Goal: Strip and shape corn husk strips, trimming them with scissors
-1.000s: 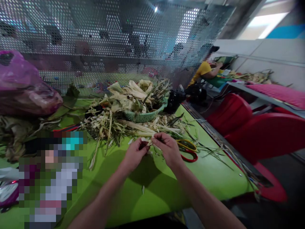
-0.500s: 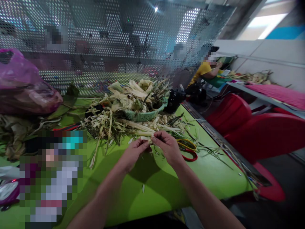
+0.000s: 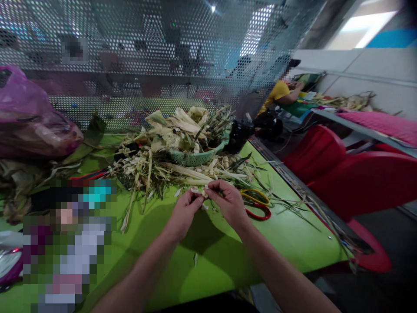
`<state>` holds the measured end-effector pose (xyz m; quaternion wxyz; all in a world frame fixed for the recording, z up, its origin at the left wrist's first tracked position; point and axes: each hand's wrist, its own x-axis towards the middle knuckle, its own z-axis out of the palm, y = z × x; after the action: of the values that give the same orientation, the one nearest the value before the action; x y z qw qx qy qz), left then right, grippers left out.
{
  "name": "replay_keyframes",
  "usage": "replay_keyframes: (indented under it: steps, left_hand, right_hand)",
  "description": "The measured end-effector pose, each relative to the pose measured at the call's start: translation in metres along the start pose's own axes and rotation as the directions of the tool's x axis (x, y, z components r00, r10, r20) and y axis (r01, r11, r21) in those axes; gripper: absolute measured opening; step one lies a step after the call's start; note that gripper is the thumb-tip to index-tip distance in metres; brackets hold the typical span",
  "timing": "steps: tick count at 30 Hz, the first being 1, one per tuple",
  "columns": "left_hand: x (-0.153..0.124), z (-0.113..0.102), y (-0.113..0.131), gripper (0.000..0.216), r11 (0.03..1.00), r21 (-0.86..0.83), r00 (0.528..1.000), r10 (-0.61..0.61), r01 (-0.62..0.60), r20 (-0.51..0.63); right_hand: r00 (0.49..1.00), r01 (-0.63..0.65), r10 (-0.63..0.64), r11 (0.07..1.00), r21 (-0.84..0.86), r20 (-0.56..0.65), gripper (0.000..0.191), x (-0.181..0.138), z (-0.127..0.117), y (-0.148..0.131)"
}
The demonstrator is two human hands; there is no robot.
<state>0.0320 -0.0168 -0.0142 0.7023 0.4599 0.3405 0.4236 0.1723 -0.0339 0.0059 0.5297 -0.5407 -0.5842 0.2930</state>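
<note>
Between both hands is a small pale piece of dried husk [image 3: 204, 191], folded or bunched, with a whitish strip pointing left. My left hand [image 3: 186, 211] pinches it between thumb and fingers. From the right, my right hand [image 3: 228, 202] grips it too, thumb against forefinger. A white bit shows just under the fingertips. Close behind my right hand lie scissors handles [image 3: 259, 205], one loop yellow and one red; the blades are hidden. Just beyond my hands spreads a heap of dried stalks and husk strips [image 3: 156, 174] on the green tabletop [image 3: 182, 269].
A green plastic basket [image 3: 192, 158] heaped with dry husks stands at the back. Beside it is a black object [image 3: 239, 135]. A purple plastic bag [image 3: 32, 117] sits left. Red chairs [image 3: 361, 182] stand right of the table edge. A person in yellow [image 3: 280, 93] works farther off.
My hands stay in nearly the same place, with the fingers shifting slightly on the pale husk. A white bit now shows below the fingertips. The view has shifted slightly.
</note>
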Motion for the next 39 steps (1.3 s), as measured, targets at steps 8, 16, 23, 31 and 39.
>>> replay_keyframes:
  steps: [8, 16, 23, 31, 39]
  left_hand:
    - [0.001, -0.007, 0.004, 0.024, 0.970, -0.136, 0.976, -0.189, 0.203, 0.109]
    - [0.001, -0.011, 0.008, 0.021, 0.983, -0.061, 0.973, -0.163, 0.175, 0.165]
    - [-0.003, -0.006, 0.011, 0.019, 0.991, 0.043, 0.981, -0.131, 0.126, 0.145]
    - [-0.002, -0.002, 0.006, 0.021, 0.989, -0.073, 0.986, -0.118, 0.127, 0.117]
    - [-0.004, -0.008, 0.018, 0.027, 0.991, 0.071, 0.988, -0.119, 0.112, 0.099]
  right_hand:
    - [0.993, -0.089, 0.102, 0.978, 0.190, -0.060, 0.013, 0.001, -0.002, 0.005]
    - [0.995, -0.097, 0.101, 0.980, 0.174, -0.012, 0.013, -0.001, -0.004, -0.004]
    - [0.998, -0.057, 0.058, 0.997, 0.058, -0.015, 0.011, -0.003, -0.005, -0.008]
    - [0.996, -0.075, 0.080, 0.983, 0.165, -0.028, 0.009, -0.004, -0.002, -0.010]
    - [0.984, -0.102, 0.138, 0.954, 0.281, -0.113, 0.013, -0.001, -0.007, -0.001]
